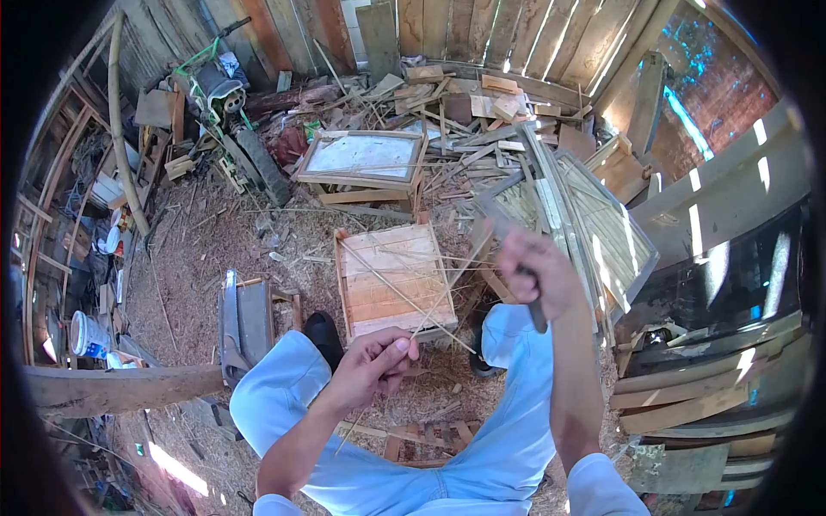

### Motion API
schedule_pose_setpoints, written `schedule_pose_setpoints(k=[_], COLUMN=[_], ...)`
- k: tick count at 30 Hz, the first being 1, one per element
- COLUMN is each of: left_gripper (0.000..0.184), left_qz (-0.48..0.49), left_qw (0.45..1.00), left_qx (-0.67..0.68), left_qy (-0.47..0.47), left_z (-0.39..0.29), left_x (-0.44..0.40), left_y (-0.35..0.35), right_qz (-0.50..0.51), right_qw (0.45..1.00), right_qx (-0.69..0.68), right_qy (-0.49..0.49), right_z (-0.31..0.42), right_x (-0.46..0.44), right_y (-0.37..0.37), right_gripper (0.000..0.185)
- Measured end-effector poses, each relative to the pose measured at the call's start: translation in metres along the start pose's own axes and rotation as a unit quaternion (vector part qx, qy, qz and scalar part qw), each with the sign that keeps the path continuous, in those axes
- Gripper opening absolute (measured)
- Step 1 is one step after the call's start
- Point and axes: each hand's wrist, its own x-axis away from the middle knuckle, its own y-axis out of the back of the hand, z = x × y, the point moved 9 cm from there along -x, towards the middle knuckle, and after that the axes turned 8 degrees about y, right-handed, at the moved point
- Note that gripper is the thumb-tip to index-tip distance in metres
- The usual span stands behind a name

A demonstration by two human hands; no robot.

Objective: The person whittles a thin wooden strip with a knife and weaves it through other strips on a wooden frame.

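Observation:
My left hand [379, 365] is closed round thin bamboo-like strips [391, 292], which fan out past the fingers over a low wooden box [396, 279] between my knees. A strip end also hangs below that hand. Raised to the right, my right hand [538, 267] grips a large knife [499, 215]. Its broad blade points up and away, blurred by motion, and the dark handle end shows below the fist. The blade is apart from my left hand.
A handsaw [231, 322] rests on a small bench [249, 318] to the left. Ahead stands a wooden frame with a white panel [361, 157], and scrap wood [465, 112] is heaped behind it. A motorbike [232, 112] leans at the back left. Glazed frames [594, 224] stand on the right.

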Motion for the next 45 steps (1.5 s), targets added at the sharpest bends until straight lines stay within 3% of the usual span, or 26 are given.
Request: schedule_pose_setpoints(k=[2,6,8,9,11,14,22,24,28,30,32,33,35,38,39,42,45], left_gripper=[0.024,0.023,0.023,0.023,0.024,0.024,0.022,0.02,0.017,0.011,0.01,0.009,0.009,0.009,0.009,0.009,0.01], left_qz=[0.0,-0.044,-0.044,-0.041,-0.021,0.005,-0.047,-0.104,-0.165,-0.259,-0.284,-0.306,-0.306,-0.294,-0.281,-0.286,-0.287], left_qw=[1.0,0.998,0.998,0.997,0.997,0.997,0.995,0.984,0.965,0.877,0.85,0.821,0.818,0.828,0.843,0.844,0.851], left_qx=[-0.001,0.008,0.014,0.019,0.022,0.017,-0.038,-0.119,-0.181,-0.346,-0.381,-0.413,-0.416,-0.415,-0.41,-0.398,-0.389], left_qy=[-0.014,-0.04,-0.05,-0.06,-0.074,-0.082,-0.079,-0.078,-0.092,-0.212,-0.23,-0.247,-0.254,-0.237,-0.207,-0.218,-0.207], left_z=[-0.003,-0.011,-0.012,-0.013,-0.015,-0.018,-0.02,-0.021,-0.026,-0.047,-0.05,-0.052,-0.049,-0.051,-0.049,-0.055,-0.056], left_x=[0.0,-0.008,-0.012,-0.013,-0.012,-0.008,-0.001,0.003,0.007,0.02,0.021,0.025,0.025,0.024,0.022,0.024,0.023], left_y=[0.001,0.01,0.009,0.008,0.001,-0.006,-0.013,-0.01,-0.011,-0.013,-0.014,-0.015,-0.015,-0.014,-0.013,-0.013,-0.015], right_qz=[-0.05,-0.044,0.007,0.007,0.122,0.156,0.1,0.09,0.07,0.102,0.133,0.096,0.004,0.015,0.05,0.146,0.123], right_qw=[0.987,0.99,0.991,0.991,0.986,0.977,0.989,0.993,0.992,0.986,0.978,0.982,0.993,0.999,0.994,0.98,0.981], right_qx=[-0.109,-0.039,0.115,0.115,0.108,0.124,0.091,0.072,0.107,0.115,0.122,0.132,0.093,0.024,0.075,0.054,0.054], right_qy=[0.105,0.132,0.068,0.067,-0.043,-0.079,-0.057,0.01,-0.02,-0.06,-0.102,-0.099,-0.077,-0.021,-0.068,-0.123,-0.141], right_z=[0.028,0.022,0.004,-0.003,-0.035,-0.054,-0.033,-0.012,-0.016,-0.037,-0.048,-0.045,-0.031,-0.015,-0.028,-0.061,-0.057], right_x=[-0.004,0.009,0.016,0.017,0.02,0.018,0.017,0.011,0.016,0.023,0.027,0.023,0.017,0.013,0.016,0.025,0.021], right_y=[0.019,0.002,-0.026,-0.033,-0.065,-0.075,-0.062,-0.05,-0.05,-0.07,-0.077,-0.069,-0.048,-0.038,-0.044,-0.079,-0.069], right_gripper=[0.039,0.041,0.038,0.038,0.041,0.041,0.037,0.034,0.031,0.031,0.031,0.032,0.034,0.035,0.037,0.036,0.035])
